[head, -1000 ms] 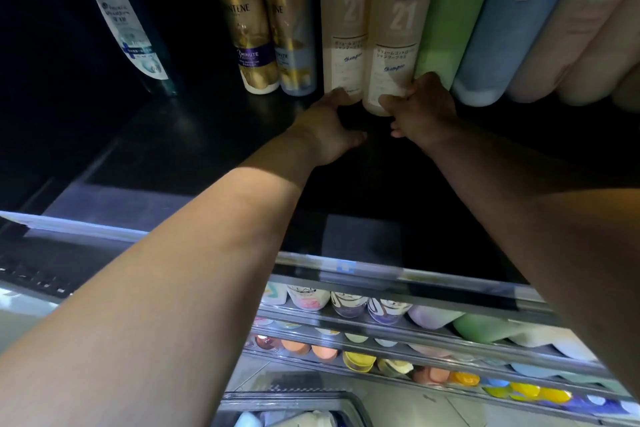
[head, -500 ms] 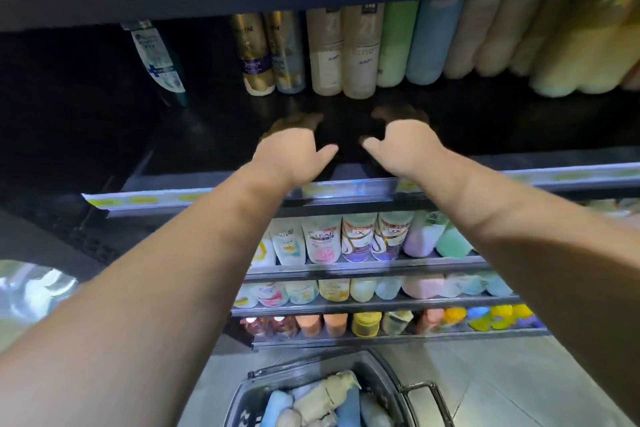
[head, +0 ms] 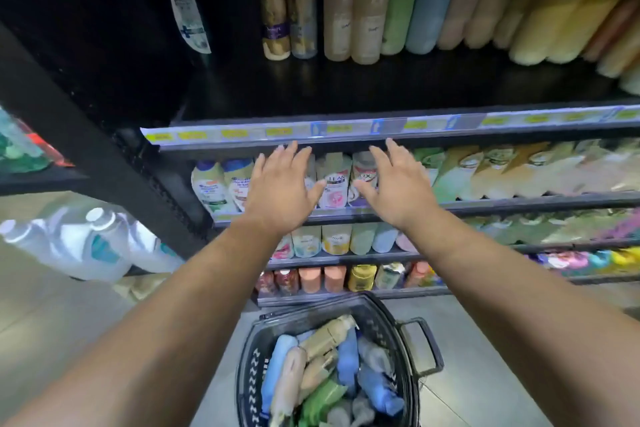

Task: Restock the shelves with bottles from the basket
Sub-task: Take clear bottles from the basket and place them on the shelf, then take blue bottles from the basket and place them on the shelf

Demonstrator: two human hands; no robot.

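Observation:
Two tall beige bottles [head: 356, 14] stand at the back of the dark top shelf [head: 346, 87], in a row with gold, green, blue and yellow ones. My left hand [head: 280, 189] and my right hand [head: 398, 189] hover in front of the shelf's edge, below it, fingers spread and holding nothing. On the floor below stands a black basket [head: 381, 321] with several bottles lying in it: blue, beige, green and grey.
The top shelf is bare at its front and left, apart from one dark bottle [head: 188, 15] with a white label. Lower shelves [head: 485, 204] are packed with bottles. Large white jugs [head: 90, 243] sit on the floor at left. A black upright [head: 86, 152] slants past on the left.
Both hands let go of the two beige bottles at the back of the shelf and drew back out past its front edge, opening. The view has pulled back and the basket has come into sight.

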